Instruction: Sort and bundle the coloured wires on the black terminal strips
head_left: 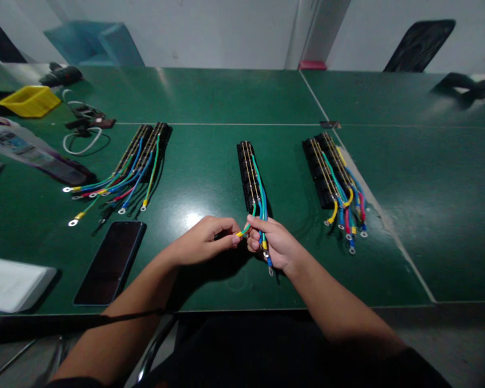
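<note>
In front of me lies a long black terminal strip [247,175] with brass-coloured bars. Coloured wires run from its near end toward my hands. My left hand [210,237] pinches the yellow-sleeved end of a green wire [247,228], bent out to the left. Closed around the rest of the bundle is my right hand [275,240], its thumb lying across the wires. Below its fingers stick out ring-lug ends with yellow and blue sleeves [269,262]. Part of the bundle is hidden in the right palm.
Wired strips [145,153] lie at left, others [325,167] at right. Nearer are a phone [110,264] and a white packet [16,284]. Farther left are a bottle [32,151], a yellow bin [31,101] and a white cable [83,148]. The green table [210,97] has seams.
</note>
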{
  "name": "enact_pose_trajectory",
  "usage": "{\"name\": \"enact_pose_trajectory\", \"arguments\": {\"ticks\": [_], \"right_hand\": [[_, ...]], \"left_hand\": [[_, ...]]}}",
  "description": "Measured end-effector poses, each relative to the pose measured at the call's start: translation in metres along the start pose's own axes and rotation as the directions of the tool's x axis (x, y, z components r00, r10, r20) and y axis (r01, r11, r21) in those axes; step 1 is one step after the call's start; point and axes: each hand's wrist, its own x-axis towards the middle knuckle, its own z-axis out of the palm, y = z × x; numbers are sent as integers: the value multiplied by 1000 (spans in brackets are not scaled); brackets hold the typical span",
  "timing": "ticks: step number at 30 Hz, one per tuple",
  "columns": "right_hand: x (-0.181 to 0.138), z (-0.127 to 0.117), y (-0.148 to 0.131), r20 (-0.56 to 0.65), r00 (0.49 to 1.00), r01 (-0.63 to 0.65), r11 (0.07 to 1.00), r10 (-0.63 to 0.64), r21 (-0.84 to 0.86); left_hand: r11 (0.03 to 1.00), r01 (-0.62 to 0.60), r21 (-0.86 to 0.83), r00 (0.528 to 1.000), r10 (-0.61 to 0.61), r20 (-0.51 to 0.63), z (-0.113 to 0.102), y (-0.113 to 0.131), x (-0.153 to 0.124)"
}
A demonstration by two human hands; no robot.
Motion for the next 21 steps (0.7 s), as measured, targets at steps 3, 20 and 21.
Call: {"name": "enact_pose_trajectory", "arguments": {"ticks": [3, 20, 21], "right_hand": [[0, 1, 1, -10, 1000, 14, 1000, -14, -15], [2, 8, 7, -117, 974, 157, 950, -194, -269], [3, 8, 8, -120, 971, 166, 946, -205, -279]], "left_hand": [[1000, 4, 2, 1000, -4, 6, 0, -1, 1], [953, -23, 301, 986, 72, -152, 9, -5, 3], [942, -27, 333, 983, 85, -162, 10, -6, 3]]}}
